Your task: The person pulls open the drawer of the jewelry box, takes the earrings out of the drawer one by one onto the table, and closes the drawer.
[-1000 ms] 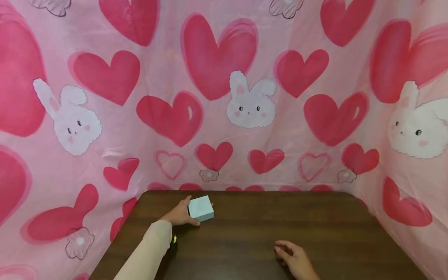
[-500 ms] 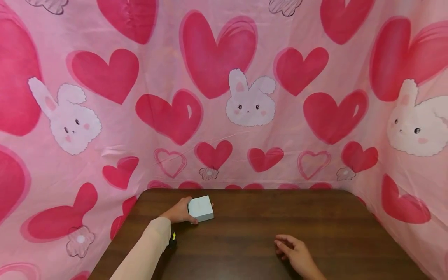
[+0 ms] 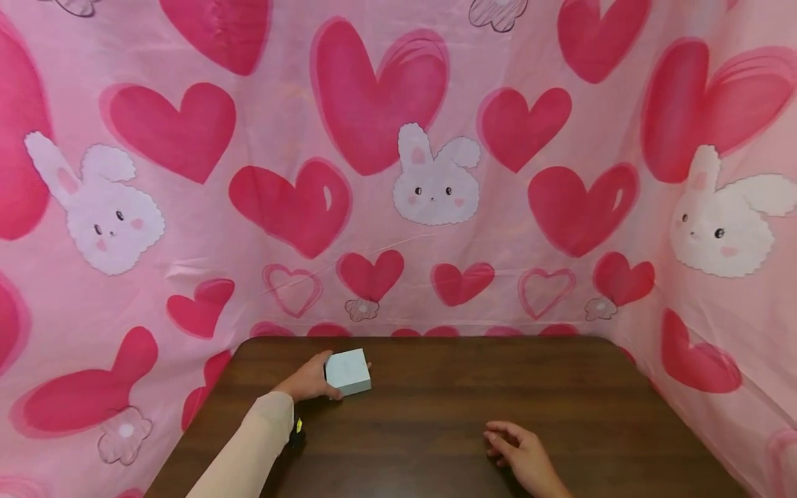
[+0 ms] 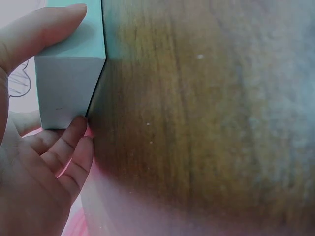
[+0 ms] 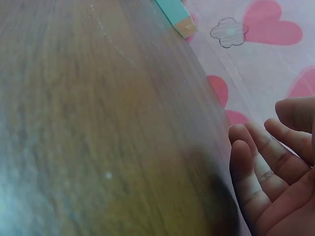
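Box (image 3: 347, 371) looks light and stiff, probably best held across opposite sides; left hand (image 3: 308, 380) grips it, right hand (image 3: 526, 456) curves loosely, holding nothing.

Pink cloth (image 3: 283, 104) with red hearts (image 3: 380, 97) and white rabbits (image 3: 436, 197) hangs behind the brown table (image 3: 429, 401)

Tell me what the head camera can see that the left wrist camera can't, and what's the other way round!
Only the head view shows the right hand, the printed bunnies and the cream sleeve. Only the left wrist view shows the palm side of the left hand and little pale specks against the wood. Both show that hand holding the pale box, plus the brown table and pink cloth.
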A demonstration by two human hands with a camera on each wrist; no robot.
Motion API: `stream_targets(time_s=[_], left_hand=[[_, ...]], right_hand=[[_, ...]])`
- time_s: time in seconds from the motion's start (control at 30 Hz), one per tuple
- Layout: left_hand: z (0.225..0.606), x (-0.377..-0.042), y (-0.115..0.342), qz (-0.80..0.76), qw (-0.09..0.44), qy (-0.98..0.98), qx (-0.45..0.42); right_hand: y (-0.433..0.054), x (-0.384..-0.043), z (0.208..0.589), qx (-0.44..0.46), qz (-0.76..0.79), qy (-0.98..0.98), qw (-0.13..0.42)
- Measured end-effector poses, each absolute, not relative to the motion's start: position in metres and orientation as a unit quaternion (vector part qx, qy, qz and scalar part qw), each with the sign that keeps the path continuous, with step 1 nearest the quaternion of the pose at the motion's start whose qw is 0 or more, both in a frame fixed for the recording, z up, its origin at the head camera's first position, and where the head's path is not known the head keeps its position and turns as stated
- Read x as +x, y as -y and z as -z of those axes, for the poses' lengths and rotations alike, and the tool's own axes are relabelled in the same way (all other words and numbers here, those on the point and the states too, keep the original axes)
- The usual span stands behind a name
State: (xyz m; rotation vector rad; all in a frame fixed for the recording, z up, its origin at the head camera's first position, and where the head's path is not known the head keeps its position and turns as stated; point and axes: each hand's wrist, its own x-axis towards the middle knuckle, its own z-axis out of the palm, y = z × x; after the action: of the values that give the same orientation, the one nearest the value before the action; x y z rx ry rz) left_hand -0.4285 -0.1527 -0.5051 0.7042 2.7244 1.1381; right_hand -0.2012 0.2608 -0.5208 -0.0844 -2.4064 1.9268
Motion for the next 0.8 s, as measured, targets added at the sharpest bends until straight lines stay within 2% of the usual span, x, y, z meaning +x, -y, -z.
stream_targets(time_s=[0.23,0.8], left_hand=[[0.505,-0.425,0.157,-0.377,0.06,-0.899,0.213],[0.509,-0.415,0.161,-0.37,0.063,-0.895,0.241]], right_hand=[[-0.265,-0.203,0.52,-0.021,-0.631,0.776,0.017],[-0.265,-0.199,0.518,-0.011,-0.647,0.763,0.013]])
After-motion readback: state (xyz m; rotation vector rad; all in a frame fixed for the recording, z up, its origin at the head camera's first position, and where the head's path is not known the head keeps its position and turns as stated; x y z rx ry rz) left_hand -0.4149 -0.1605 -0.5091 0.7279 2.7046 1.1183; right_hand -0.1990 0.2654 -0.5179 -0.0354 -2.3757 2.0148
